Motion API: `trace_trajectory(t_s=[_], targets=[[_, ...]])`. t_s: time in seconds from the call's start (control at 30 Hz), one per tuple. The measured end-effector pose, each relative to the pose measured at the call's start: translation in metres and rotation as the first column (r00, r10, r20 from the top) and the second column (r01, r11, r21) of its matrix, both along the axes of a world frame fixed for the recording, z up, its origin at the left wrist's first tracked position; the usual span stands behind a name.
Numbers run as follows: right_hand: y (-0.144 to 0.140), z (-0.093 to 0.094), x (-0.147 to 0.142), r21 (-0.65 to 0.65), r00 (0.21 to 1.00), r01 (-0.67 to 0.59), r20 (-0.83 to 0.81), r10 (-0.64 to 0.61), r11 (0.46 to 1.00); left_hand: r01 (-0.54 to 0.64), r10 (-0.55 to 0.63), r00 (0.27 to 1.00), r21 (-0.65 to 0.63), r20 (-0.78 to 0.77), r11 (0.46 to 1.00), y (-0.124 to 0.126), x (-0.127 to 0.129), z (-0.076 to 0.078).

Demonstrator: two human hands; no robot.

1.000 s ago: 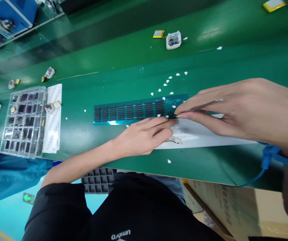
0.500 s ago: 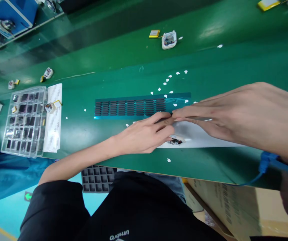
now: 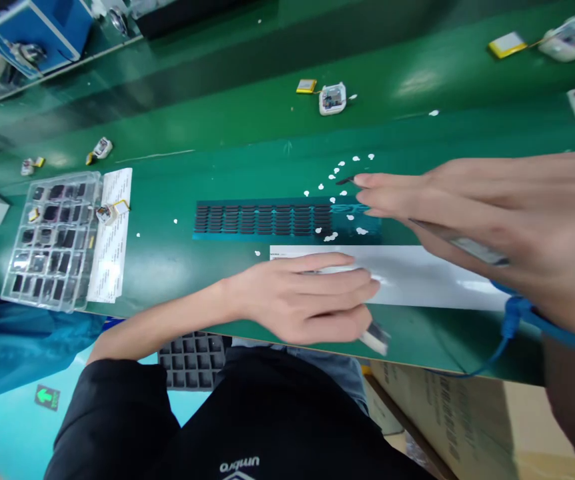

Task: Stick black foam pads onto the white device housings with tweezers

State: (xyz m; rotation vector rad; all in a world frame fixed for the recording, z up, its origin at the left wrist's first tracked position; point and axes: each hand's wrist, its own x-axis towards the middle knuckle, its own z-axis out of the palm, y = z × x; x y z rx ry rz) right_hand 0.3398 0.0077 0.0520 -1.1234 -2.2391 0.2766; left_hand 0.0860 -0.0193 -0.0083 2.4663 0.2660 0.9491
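My left hand, over the white paper sheet and the table's front edge, has its fingers curled round a white device housing. Only one blurred end of that housing sticks out below the fingers. My right hand pinches a small black strip at its fingertips, above the white dots. A flat metal tool lies across the same palm; its exact kind is unclear. Behind my left hand lies a blue sheet with rows of black strips.
White dot stickers are scattered on the green table. Open devices with wired batteries lie farther back. A clear compartment tray stands left, near another person's blue sleeve. A blue cable hangs at the right edge.
My hands have parted. The right went up and away with the black strip; the left shifted right and toward me, and the white housing now juts out below its fingers.
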Motion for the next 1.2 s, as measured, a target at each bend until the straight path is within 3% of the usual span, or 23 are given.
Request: trace_trajectory(t_s=[0.07,0.1,0.17,0.23,0.3,0.33,0.4,0.5,0.57,0.67,0.73,0.83,0.9,1.03,1.2], targets=[[0.001,-0.007,0.005,0.138,0.984,-0.110,0.157,0.087,0.984,-0.150,0.186,0.975,-0.260,0.122,0.954,-0.002,-0.006,0.014],[0.003,-0.010,0.008,0.187,0.974,-0.152,0.198,0.114,0.971,-0.261,0.347,0.928,-0.426,0.138,0.866,-0.001,-0.009,0.019],[0.005,-0.017,0.011,0.305,0.978,-0.172,0.165,0.126,0.937,-0.347,0.586,0.807,-0.738,0.079,0.578,0.004,-0.015,0.026],[0.006,-0.023,0.010,0.401,0.977,-0.192,0.164,0.136,0.896,-0.225,0.636,0.771,-0.920,0.034,0.322,0.012,-0.019,0.026],[0.004,-0.028,0.008,0.475,0.972,-0.216,0.186,0.143,0.853,-0.065,0.598,0.800,-0.984,0.047,0.165,0.018,-0.020,0.022],[0.002,-0.030,0.007,0.497,0.968,-0.236,0.199,0.155,0.835,-0.018,0.582,0.811,-0.993,0.055,0.119,0.020,-0.020,0.020],[-0.002,-0.033,0.003,0.511,0.951,-0.297,0.236,0.201,0.807,-0.006,0.574,0.817,-0.995,0.053,0.101,0.021,-0.019,0.016],[-0.007,-0.036,-0.003,0.548,0.930,-0.362,0.261,0.257,0.754,-0.088,0.649,0.759,-0.979,0.053,0.183,0.018,-0.015,0.014],[-0.009,-0.037,-0.009,0.553,0.929,-0.369,0.251,0.273,0.747,-0.085,0.706,0.704,-0.979,0.073,0.186,0.015,-0.012,0.015],[-0.010,-0.031,-0.018,0.549,0.936,-0.352,0.209,0.284,0.758,0.012,0.774,0.625,-0.993,0.102,0.122,0.012,-0.008,0.020],[-0.010,-0.024,-0.024,0.546,0.917,-0.398,0.262,0.302,0.737,0.042,0.803,0.589,-0.996,0.093,0.084,0.010,-0.005,0.025],[-0.009,-0.014,-0.031,0.559,0.875,-0.480,0.357,0.326,0.677,0.006,0.816,0.578,-1.000,0.016,0.015,0.008,-0.002,0.028],[-0.008,-0.013,-0.033,0.583,0.881,-0.470,0.350,0.318,0.662,-0.024,0.817,0.576,-1.000,-0.017,-0.004,0.008,-0.001,0.027],[-0.009,-0.023,-0.036,0.617,0.909,-0.415,0.314,0.275,0.669,-0.031,0.818,0.575,-0.999,0.009,0.033,0.008,-0.002,0.022],[-0.015,-0.032,-0.035,0.618,0.898,-0.432,0.360,0.253,0.657,-0.053,0.821,0.570,-0.997,0.023,0.065,0.006,-0.001,0.017]])
